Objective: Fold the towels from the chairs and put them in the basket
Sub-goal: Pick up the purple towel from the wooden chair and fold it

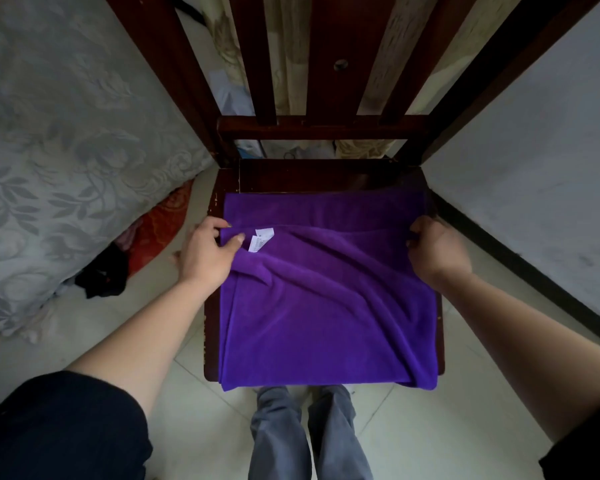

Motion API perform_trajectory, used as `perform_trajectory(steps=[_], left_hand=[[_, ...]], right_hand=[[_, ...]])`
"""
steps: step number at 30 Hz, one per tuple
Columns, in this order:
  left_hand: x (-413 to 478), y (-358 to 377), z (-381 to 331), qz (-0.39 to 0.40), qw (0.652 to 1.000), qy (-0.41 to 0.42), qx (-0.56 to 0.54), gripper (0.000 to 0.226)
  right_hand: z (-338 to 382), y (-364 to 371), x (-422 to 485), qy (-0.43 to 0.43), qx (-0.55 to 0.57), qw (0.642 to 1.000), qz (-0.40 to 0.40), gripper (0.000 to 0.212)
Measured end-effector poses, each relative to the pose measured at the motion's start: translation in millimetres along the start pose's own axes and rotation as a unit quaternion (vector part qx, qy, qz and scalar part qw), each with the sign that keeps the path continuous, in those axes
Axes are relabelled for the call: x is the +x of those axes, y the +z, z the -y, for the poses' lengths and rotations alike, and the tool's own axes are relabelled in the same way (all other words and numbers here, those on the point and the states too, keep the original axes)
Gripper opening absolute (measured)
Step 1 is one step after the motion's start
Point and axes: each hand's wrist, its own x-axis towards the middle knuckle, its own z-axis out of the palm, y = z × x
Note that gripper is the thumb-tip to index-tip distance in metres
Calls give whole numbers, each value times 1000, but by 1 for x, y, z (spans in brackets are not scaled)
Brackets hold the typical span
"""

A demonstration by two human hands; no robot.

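Towel [326, 299] lies on chair seat [229, 181], left hand [207, 254] and right hand [437, 247] each pinching its fold.

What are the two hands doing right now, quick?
Left hand: closed, pinching a fold of the purple towel beside its white label.
Right hand: closed, gripping the towel's right edge.
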Motion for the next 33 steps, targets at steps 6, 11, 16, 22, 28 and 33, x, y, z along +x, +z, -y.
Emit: perform_trajectory(steps=[6, 11, 16, 22, 28, 33], left_hand=[[7, 3, -5, -26, 982, -126, -136, 42], [-8, 0, -7, 11, 951, -144, -274, 20], [-16, -13, -7, 33, 949, -96, -297, 13], [-8, -42, -11, 77, 961, -17, -265, 10], [36, -7, -21, 28, 953, -52, -297, 14], [52, 18, -9, -15, 955, -72, -286, 11]], right_hand=[[-5, -10, -9, -16, 73, 996, -47, 16], [-10, -23, -22, 34, 225, 971, -75, 9], [-14, -25, -14, 73, 308, 948, 28, 6], [-23, -46, 2, 55, 288, 954, 59, 10], [-8, -23, 28, 23, 296, 954, -42, 6], [-9, -6, 39, 16, 256, 963, -86, 13]])
